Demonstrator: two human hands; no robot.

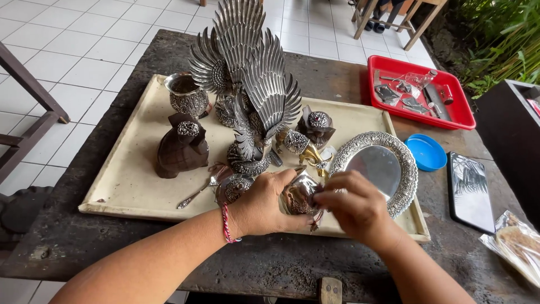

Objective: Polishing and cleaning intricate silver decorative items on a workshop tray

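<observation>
Two hands meet over the near edge of a cream-coloured tray [121,186] that lies on a dark weathered table [315,79]. The left hand [264,202] cups a small embossed silver piece [298,194] from the left, fingers curled around it. The right hand [354,205] closes on the same piece from the right, fingertips pinched together at its upper edge. The piece sits between both hands, just above the tray's front rim; its exact shape is partly hidden. A red-and-white cord bracelet [226,223] circles the left wrist. Behind the hands stand a tall silver winged figure [247,73], a dark carved wooden figure [181,147] and a silver cup [187,95]. An ornate round silver plate [378,166] lies just right of the hands. A red tray [464,115], a blue lid [426,152] and a phone [469,191] rest farther right.
</observation>
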